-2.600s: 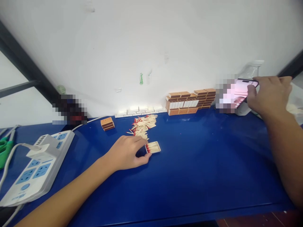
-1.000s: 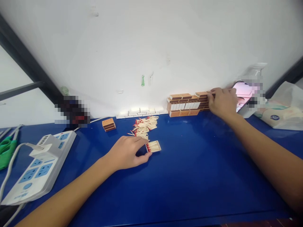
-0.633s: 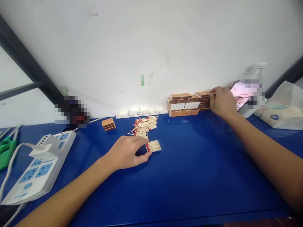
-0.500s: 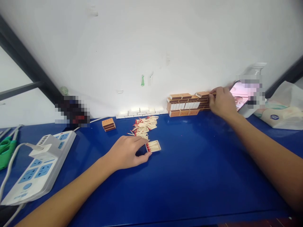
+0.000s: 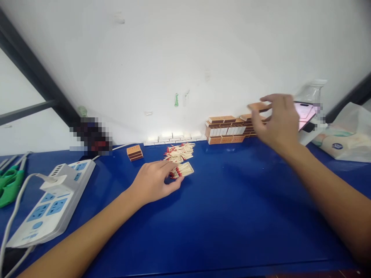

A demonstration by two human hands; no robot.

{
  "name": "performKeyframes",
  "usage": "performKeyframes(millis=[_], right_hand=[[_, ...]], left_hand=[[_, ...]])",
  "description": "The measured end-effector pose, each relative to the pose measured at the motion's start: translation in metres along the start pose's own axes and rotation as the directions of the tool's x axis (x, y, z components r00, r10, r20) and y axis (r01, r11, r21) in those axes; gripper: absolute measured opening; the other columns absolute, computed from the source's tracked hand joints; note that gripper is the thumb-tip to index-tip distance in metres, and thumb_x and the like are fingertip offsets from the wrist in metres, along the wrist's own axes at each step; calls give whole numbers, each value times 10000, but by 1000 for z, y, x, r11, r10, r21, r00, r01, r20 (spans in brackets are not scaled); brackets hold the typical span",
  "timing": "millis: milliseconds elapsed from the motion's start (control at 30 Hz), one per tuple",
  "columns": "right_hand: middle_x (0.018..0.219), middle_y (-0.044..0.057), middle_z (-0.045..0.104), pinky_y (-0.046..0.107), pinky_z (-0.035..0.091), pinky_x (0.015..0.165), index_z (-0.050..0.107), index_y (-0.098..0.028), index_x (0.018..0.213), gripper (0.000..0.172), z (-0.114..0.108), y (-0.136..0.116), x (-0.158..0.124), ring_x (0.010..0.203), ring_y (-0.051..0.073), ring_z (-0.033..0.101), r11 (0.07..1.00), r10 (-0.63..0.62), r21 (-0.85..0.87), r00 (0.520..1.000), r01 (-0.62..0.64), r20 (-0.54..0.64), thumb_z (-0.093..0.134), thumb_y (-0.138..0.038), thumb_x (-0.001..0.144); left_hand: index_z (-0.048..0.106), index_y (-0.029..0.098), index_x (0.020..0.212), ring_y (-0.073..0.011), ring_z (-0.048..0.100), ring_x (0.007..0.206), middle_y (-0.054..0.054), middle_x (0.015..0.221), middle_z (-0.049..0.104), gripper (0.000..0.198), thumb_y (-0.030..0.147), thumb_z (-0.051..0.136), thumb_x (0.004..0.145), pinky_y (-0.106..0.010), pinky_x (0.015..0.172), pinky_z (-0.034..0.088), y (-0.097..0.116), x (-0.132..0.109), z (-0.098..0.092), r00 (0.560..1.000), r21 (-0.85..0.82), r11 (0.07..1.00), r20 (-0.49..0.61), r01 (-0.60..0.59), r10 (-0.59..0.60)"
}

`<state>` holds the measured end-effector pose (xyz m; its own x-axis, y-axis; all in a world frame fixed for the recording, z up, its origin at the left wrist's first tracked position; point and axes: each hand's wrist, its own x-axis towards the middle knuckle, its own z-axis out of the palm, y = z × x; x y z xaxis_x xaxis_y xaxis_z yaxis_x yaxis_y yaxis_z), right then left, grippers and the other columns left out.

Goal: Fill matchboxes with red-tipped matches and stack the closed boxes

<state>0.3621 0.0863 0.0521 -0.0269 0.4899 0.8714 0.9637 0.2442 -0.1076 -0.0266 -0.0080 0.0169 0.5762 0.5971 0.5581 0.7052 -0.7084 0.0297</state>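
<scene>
My left hand grips a small white matchbox tray by its left end, thumb in front and fingers behind; red-tipped matches lie in it. Just behind the tray is a loose heap of matches. My right hand, a little blurred, pinches an orange-brown matchbox cover in the air. Below and left of it, stacked matchboxes stand against the wall, some with white sides facing out. Several white trays are lined up along the wall to their left.
A small stack of matchboxes stands on the blue table. At left are a white power strip with a plugged-in cable and green-handled scissors. At right are a phone, a clear bottle and a tissue pack.
My right hand has risen from the right end of the stack with a matchbox cover. My left hand has shifted the match-filled tray slightly back and tilted it toward the heap.
</scene>
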Motion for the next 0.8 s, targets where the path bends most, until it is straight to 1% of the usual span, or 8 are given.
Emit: performKeyframes(millis=[67, 133, 267, 367, 467, 600, 700, 800], right_hand=[[1246, 168, 658, 441, 512, 949, 569, -171, 1337, 419, -10, -37, -8, 1129, 305, 629, 987, -103, 140, 977, 77, 188, 559, -384, 977], [1296, 132, 655, 431, 531, 951, 579, -217, 1353, 388, -15, -73, -22, 1142, 289, 646, 948, -277, 268, 861, 171, 428, 523, -372, 1001], [1300, 139, 643, 415, 567, 854, 645, -220, 1262, 318, -18, -116, -51, 1120, 296, 658, 901, -421, 349, 718, 259, 555, 483, -348, 1020], [1198, 132, 669, 383, 561, 770, 662, -224, 1242, 316, -18, -118, -60, 1007, 277, 683, 879, -469, 401, 630, 259, 620, 515, -399, 1023], [1134, 113, 690, 404, 551, 801, 647, -233, 1285, 398, -16, -105, -59, 997, 289, 685, 870, -477, 447, 574, 206, 665, 625, -472, 968], [1092, 94, 690, 377, 527, 782, 664, -227, 1221, 317, -12, -92, -52, 965, 269, 676, 864, -474, 491, 508, 111, 719, 660, -382, 945], [1032, 80, 675, 349, 500, 728, 663, -212, 1112, 230, -12, -95, -49, 878, 236, 653, 863, -469, 499, 491, 79, 734, 652, -380, 956], [1062, 82, 664, 341, 498, 733, 636, -206, 1139, 259, -15, -103, -48, 897, 231, 645, 849, -482, 522, 516, 78, 708, 653, -398, 965]], left_hand=[[714, 177, 933, -141, 579, 588, 12, 690, 646, 239, 402, 634, 932, -280, 548, 414, -2, 1, 0, 999, 22, 999, -26, 41, -41], [712, 179, 934, -143, 585, 607, 6, 716, 663, 229, 397, 642, 923, -278, 564, 425, -3, 2, -1, 997, 21, 998, -44, 60, -59], [712, 172, 938, -145, 584, 609, -3, 714, 660, 241, 401, 638, 923, -278, 572, 438, -3, 2, -1, 998, 11, 998, -32, 58, -58], [717, 166, 983, -150, 592, 612, -3, 703, 651, 250, 396, 635, 928, -283, 575, 454, -1, 2, 0, 999, -2, 999, -4, 34, -34], [714, 166, 1008, -158, 624, 651, -13, 743, 680, 249, 389, 641, 926, -290, 606, 490, -1, 2, 1, 1000, -26, 1000, 11, 2, -2], [716, 162, 1002, -179, 646, 722, -35, 798, 703, 247, 388, 644, 933, -306, 641, 518, -1, 1, 1, 999, -38, 999, 41, -4, 5], [721, 159, 1009, -208, 640, 792, -53, 846, 720, 244, 381, 648, 936, -332, 670, 528, -2, 2, 0, 998, -20, 1000, 55, -13, 14], [727, 158, 1039, -223, 628, 818, -57, 845, 722, 246, 370, 648, 941, -345, 678, 530, -2, 2, 0, 998, -21, 999, 51, -36, 37]])
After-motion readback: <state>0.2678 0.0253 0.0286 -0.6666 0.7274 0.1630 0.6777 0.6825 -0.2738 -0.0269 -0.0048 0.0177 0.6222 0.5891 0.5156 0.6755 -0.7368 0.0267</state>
